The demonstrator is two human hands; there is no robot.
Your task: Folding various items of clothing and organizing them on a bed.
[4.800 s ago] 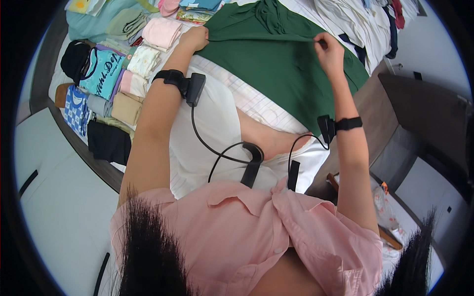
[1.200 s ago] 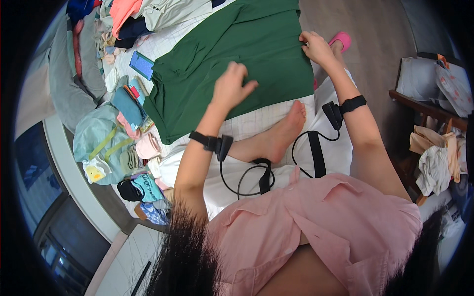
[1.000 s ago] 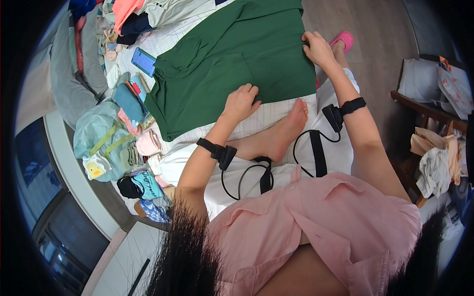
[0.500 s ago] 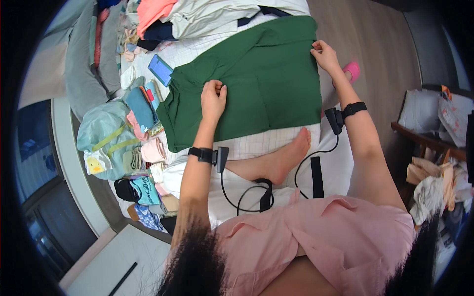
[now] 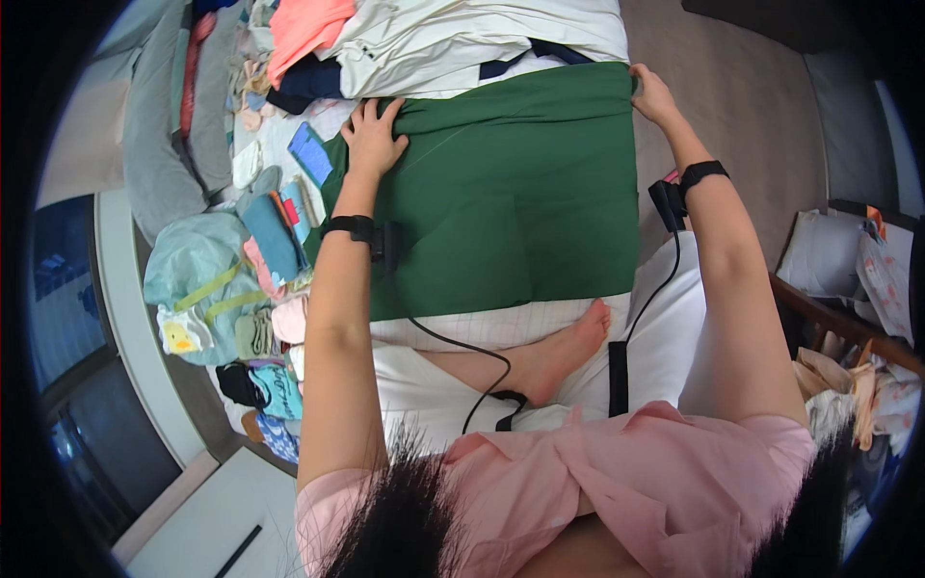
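Note:
A dark green garment point(image 5: 501, 193) is spread over the bed in front of me, its far edge folded over in a long strip. My left hand point(image 5: 376, 140) lies on its far left part with fingers spread, pressing on the cloth. At the far right corner, my right hand point(image 5: 652, 94) pinches the garment's edge between thumb and fingers. Next to the garment's left side rests a phone point(image 5: 310, 152) with a blue screen. Which kind of garment it is, I cannot tell.
White clothing point(image 5: 424, 48) and a coral garment point(image 5: 306, 34) are heaped beyond it. Folded clothes point(image 5: 272, 236) and a pale green bag point(image 5: 188, 250) line the left. My bare foot point(image 5: 578, 342) is close to the near edge. Cables run from black wrist straps.
Both hands have moved away from me. My left hand has opened from curled fingers onto the far left part. The garment's far edge is now folded over and straighter; its left part has shifted.

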